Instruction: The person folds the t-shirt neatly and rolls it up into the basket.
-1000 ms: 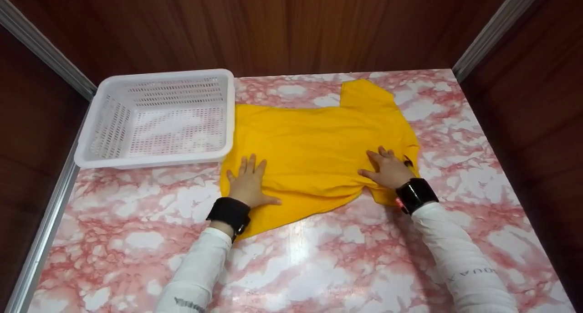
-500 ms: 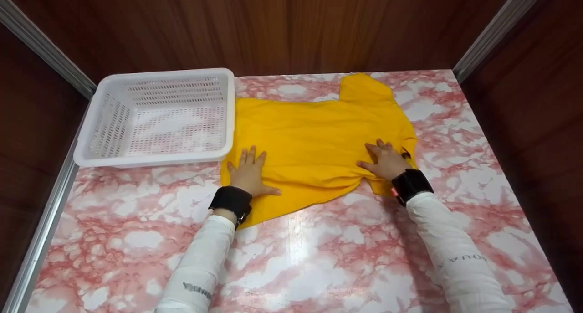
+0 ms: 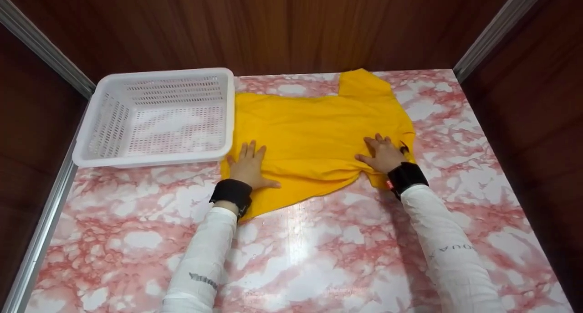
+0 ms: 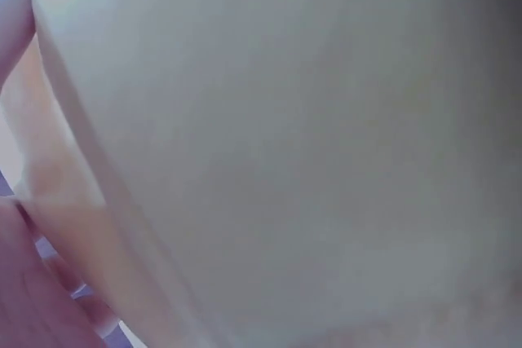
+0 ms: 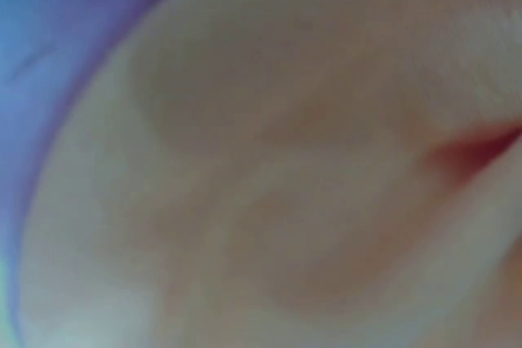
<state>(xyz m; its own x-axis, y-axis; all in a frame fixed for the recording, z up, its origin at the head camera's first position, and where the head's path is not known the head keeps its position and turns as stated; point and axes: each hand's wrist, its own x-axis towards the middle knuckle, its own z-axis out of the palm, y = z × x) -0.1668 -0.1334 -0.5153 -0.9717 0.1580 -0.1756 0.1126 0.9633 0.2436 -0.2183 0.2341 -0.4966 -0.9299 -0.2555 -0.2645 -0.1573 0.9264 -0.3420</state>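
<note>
A yellow T-shirt (image 3: 309,126) lies spread sideways across the table, one sleeve pointing to the back right. Its near edge is wrinkled between the hands and slants up to the right. My left hand (image 3: 248,168) rests on the shirt's left part with fingers and thumb spread. Toward the collar end on the right, my right hand (image 3: 384,156) presses down on the cloth, fingers spread. A small dark mark shows on the shirt beside that hand. In the left wrist view, pale blurred cloth fills most of the picture, with part of the hand (image 4: 37,283) at the left edge.
A white perforated plastic basket (image 3: 155,161) stands at the back left, its right side against the shirt. The table (image 3: 136,240) has a red and white marbled top. Brown wood-grain panels (image 3: 291,30) enclose it at the back and both sides.
Both hands have slid the T-shirt away from the body, toward the back panel. The sleeve now reaches the table's far edge. The basket has stayed in place.
</note>
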